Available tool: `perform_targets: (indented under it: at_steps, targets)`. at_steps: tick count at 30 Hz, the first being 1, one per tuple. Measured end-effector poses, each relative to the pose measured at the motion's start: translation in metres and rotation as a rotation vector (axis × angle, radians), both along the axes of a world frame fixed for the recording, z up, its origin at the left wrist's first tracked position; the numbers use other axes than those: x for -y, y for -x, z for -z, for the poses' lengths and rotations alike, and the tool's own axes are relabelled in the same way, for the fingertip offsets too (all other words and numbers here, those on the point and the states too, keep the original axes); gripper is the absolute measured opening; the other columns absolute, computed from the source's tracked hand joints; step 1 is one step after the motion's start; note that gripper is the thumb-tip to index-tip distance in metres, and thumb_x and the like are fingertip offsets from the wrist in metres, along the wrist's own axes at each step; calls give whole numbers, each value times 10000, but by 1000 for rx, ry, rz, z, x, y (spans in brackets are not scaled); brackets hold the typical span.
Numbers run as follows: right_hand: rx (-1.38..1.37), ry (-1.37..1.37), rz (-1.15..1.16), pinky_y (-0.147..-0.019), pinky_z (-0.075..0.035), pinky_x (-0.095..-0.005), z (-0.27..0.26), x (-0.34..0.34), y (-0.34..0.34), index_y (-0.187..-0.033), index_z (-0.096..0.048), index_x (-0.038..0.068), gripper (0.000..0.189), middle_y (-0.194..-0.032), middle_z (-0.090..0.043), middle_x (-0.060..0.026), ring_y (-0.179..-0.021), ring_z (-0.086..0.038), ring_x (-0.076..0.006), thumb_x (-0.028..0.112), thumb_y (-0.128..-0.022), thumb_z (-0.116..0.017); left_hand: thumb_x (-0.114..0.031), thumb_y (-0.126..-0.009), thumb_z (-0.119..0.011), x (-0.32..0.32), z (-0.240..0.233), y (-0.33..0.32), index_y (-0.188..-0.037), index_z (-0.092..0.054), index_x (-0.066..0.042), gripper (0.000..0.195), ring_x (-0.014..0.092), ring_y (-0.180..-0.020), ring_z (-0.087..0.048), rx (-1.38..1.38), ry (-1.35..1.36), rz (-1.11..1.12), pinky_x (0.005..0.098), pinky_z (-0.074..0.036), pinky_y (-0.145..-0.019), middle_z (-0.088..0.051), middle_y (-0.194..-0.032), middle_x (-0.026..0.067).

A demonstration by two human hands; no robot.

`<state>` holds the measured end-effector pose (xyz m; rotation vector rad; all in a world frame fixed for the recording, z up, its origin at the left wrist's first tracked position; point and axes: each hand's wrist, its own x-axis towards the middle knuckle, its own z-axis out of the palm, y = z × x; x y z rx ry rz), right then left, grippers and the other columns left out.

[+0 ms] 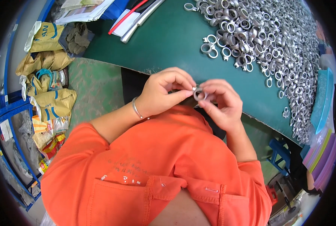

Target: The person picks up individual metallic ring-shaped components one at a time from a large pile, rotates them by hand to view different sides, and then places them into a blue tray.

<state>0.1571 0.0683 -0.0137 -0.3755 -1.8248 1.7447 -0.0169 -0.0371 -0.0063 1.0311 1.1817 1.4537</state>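
A small metal ring with a side lug (199, 94) is held up between my two hands, just off the front edge of the green table (168, 42). My left hand (166, 91) pinches it at the lug with thumb and fingertips. On its other side, the thumb and fingers of my right hand (224, 101) grip the rim, slightly blurred. Beyond my hands a large heap of similar metal rings (249, 34) spreads over the table's right part. A few loose rings (212, 50) lie at the heap's near left edge.
A red rod (128, 17) and a silver metal bar (137, 25) lie at the table's far left, beside papers (83, 11). Turquoise plastic tray (321, 99) borders the heap at right. Yellow-brown bags (55, 104) line the left. Below the table's right side stands a blue stool (279, 155).
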Motion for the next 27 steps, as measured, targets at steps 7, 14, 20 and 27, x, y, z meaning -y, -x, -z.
perform_targets:
  at_steps: [7,14,20,27]
  targets:
    - [277,-775,18,-680,-493,-352,-11,-14,8,-927,-583,12,220,-962,-553,-139,-849,-568,-309,-1,-717,-649,101,-810,-548,9,7,9,-904,-581,14,133,135,-909,-552,-138,93,-142,254,-471,-791,-525,-1006,77]
    - [426,-1086,321,-817,-456,-367,5,-49,54,-1006,-574,-30,299,-1078,-557,-162,-952,-537,-315,27,-715,-619,97,-812,-545,-13,0,-9,-938,-576,22,150,101,-909,-538,-84,89,-147,224,-470,-764,-504,-1033,58]
    - [284,-944,298,-767,-463,-385,7,-29,25,-943,-575,-3,328,-1030,-559,-146,-903,-537,-322,-1,-638,-695,76,-819,-557,-10,11,-3,-958,-569,21,150,102,-878,-562,-108,196,-173,231,-485,-759,-530,-1007,54]
    - [98,-373,378,-824,-458,-318,17,-13,9,-943,-552,18,344,-1036,-568,-149,-968,-562,-275,9,-660,-748,-9,-856,-578,-21,-1,-13,-1011,-581,32,161,101,-782,-592,162,315,-122,233,-503,-713,-613,-922,65]
